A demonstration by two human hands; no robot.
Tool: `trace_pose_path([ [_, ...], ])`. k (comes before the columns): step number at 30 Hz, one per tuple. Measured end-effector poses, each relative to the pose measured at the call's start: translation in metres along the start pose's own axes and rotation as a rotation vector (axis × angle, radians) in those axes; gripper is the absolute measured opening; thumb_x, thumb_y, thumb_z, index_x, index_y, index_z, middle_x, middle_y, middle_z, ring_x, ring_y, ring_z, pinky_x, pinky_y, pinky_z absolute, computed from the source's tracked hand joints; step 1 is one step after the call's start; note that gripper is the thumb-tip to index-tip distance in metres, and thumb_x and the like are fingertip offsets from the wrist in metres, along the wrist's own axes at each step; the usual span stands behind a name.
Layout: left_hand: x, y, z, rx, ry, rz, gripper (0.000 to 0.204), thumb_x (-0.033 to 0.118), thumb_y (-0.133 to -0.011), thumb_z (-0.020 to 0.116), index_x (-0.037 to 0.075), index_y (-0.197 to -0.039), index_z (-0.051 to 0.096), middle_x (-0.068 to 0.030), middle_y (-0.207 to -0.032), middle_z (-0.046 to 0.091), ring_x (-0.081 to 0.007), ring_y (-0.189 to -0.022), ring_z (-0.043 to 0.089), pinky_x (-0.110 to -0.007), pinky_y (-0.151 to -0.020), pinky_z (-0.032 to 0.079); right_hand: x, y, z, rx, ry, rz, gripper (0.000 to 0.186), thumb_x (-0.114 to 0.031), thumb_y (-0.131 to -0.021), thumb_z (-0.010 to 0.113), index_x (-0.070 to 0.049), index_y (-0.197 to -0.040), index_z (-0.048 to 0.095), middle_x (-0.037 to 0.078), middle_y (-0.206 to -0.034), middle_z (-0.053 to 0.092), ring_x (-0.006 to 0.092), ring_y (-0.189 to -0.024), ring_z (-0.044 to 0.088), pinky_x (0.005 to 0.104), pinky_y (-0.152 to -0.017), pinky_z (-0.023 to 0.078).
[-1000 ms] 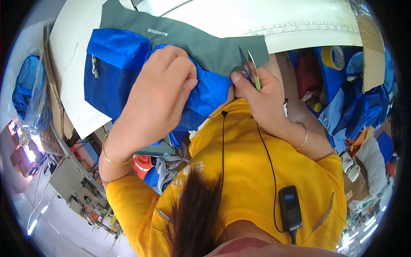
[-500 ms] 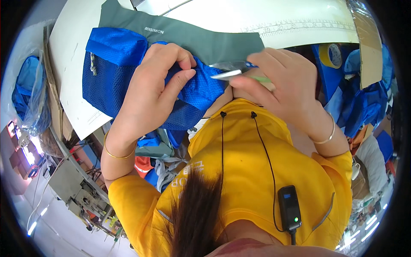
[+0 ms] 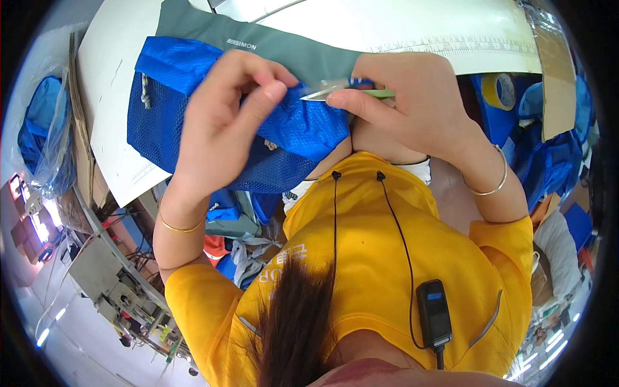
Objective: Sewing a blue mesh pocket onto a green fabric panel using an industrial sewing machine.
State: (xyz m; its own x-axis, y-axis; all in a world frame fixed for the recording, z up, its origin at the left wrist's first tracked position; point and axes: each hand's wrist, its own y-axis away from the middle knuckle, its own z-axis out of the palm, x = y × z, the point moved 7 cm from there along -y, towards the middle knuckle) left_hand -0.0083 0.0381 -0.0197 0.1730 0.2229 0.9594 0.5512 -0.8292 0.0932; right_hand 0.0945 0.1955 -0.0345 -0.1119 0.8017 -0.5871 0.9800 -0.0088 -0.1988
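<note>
Blue fabric pieces with dark blue mesh and pale cord ends lie across the near table edge, below a grey-green panel with white print. My left hand is over the blue fabric, fingers curled and pinched; whatever is between the fingertips is too small to make out. My right hand grips small scissors with green and blue handles, their blades pointing left beside the left fingertips.
The white table has a printed scale along it. At right are yellow tape, cardboard and piled blue fabric. A bagged blue bundle hangs at left, with machinery below it.
My right hand has swung the scissors from pointing upward to pointing left and moved them toward my left fingertips. My left hand has risen slightly, its thumb lifted.
</note>
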Motion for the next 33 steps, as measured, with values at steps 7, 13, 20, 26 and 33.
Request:
trace_pose_path([
  [7,-0.024,0.005,-0.025,0.152,0.458,-0.003,0.006,0.010,-0.103,0.059,0.005,-0.105,0.056,-0.0074,-0.099,0.063,-0.0115,-0.085,0.051,-0.025,-0.078,0.041,-0.012,-0.021,-0.004,0.236,0.198,-0.114,0.052,-0.059,-0.088,0.064,-0.008,-0.076,0.064,0.008,-0.065,0.063,0.0268,-0.059,0.065,0.0358,-0.052,0.047],
  [13,-0.023,0.006,-0.023,0.140,0.551,0.067,0.008,0.012,-0.104,0.057,0.004,-0.104,0.055,-0.0061,-0.092,0.057,-0.0139,-0.083,0.048,-0.028,-0.075,0.038,-0.019,-0.042,0.013,0.243,0.245,-0.109,0.048,-0.057,-0.084,0.069,-0.010,-0.073,0.067,0.006,-0.059,0.063,0.0239,-0.055,0.065,0.0344,-0.049,0.048],
  [20,-0.024,0.009,-0.022,0.119,0.563,0.121,0.008,0.011,-0.104,0.056,0.005,-0.103,0.053,-0.0050,-0.090,0.052,-0.0155,-0.085,0.046,-0.029,-0.076,0.038,-0.020,-0.050,0.029,0.306,0.274,-0.085,0.046,-0.055,-0.082,0.071,-0.012,-0.069,0.069,0.005,-0.054,0.061,0.0227,-0.051,0.064,0.0330,-0.046,0.047],
  [26,-0.028,0.008,-0.025,0.105,0.646,0.163,0.008,0.010,-0.102,0.059,0.005,-0.102,0.052,-0.0041,-0.088,0.050,-0.0165,-0.084,0.045,-0.030,-0.076,0.038,-0.013,-0.044,0.028,0.318,0.181,0.008,0.048,-0.054,-0.089,0.068,-0.011,-0.068,0.062,0.008,-0.056,0.057,0.0273,-0.051,0.060,0.0368,-0.047,0.044],
  [33,0.003,0.011,-0.007,-0.078,0.253,0.309,0.010,0.005,-0.093,0.066,0.005,-0.091,0.056,-0.0074,-0.088,0.060,-0.0192,-0.085,0.052,-0.032,-0.085,0.042,-0.010,-0.047,0.024,0.457,0.319,0.001,0.049,-0.058,-0.084,0.070,-0.011,-0.070,0.065,0.005,-0.057,0.061,0.0230,-0.051,0.064,0.0334,-0.045,0.046],
])
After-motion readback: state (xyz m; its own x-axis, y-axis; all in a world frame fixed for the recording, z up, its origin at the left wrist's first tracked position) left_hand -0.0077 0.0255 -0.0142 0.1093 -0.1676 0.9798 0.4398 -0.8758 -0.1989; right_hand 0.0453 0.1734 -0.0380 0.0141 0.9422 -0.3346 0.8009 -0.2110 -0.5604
